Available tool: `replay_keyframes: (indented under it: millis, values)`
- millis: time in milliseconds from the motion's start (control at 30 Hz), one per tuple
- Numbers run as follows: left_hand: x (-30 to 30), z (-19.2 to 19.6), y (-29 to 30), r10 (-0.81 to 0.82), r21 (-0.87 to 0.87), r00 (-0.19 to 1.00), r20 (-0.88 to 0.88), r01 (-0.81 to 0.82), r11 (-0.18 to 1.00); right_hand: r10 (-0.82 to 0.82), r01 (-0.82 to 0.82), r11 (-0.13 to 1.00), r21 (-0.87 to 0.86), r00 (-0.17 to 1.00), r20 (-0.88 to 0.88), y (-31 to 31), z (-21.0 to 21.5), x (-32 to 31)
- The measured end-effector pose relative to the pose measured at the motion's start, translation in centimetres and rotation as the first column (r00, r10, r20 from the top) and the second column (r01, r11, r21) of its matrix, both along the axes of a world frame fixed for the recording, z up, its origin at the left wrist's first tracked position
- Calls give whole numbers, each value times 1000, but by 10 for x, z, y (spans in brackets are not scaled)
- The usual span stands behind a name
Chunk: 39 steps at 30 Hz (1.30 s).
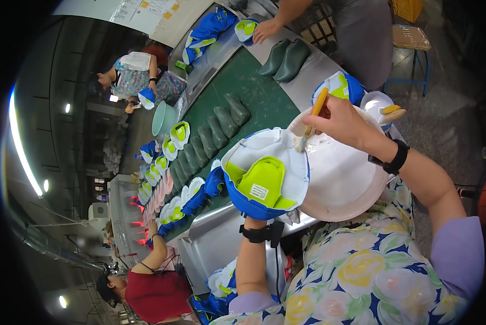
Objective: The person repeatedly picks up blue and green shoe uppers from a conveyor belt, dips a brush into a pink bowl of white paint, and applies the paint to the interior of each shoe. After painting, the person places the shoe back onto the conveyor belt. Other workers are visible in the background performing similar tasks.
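My right hand grips a brush with a yellow handle, its pale bristles touching or close above the rim of a shoe upper. This blue, white and lime-green shoe upper is turned with its white underside and open edge up. Below it, my left hand props it up; its fingers are hidden by the upper. A wide white basin holding whitish liquid stands right beside the upper, under my right hand.
Grey-green shoe lasts and more uppers line a green conveyor belt. At right stands a white pot with a yellow-handled brush on it. Co-workers work along the line. A stool stands at the far right.
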<state>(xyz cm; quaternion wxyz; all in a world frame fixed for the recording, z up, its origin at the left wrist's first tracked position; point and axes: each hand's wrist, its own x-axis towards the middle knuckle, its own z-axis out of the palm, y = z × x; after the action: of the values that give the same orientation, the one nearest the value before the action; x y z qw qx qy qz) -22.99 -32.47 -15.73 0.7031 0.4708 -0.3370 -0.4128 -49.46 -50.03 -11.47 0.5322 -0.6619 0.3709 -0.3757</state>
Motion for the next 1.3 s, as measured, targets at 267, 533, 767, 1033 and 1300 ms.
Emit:
replay_keyframes:
  millis: [267, 533, 767, 1033, 1300]
  values:
    - [8, -20, -21, 309, -200, 896, 318, -255, 946, 51, -86, 973, 215, 985, 163, 38, -21, 10]
    - [24, -23, -12, 236, -139, 936, 261, -205, 969, 130, -198, 934, 298, 963, 234, 55, -21, 4]
    - [44, 3, -1, -366, 27, 889, -274, 388, 921, 210, -123, 948, -293, 934, 289, 39, -3, -14]
    - [-50, -61, 32, -89, 182, 667, -740, 325, 928, 635, -337, 579, -743, 758, 151, 56, 15, 24]
    - [-50, -21, 34, -366, -79, 609, -704, 445, 892, 454, -402, 702, -587, 889, -66, 29, 1, 28]
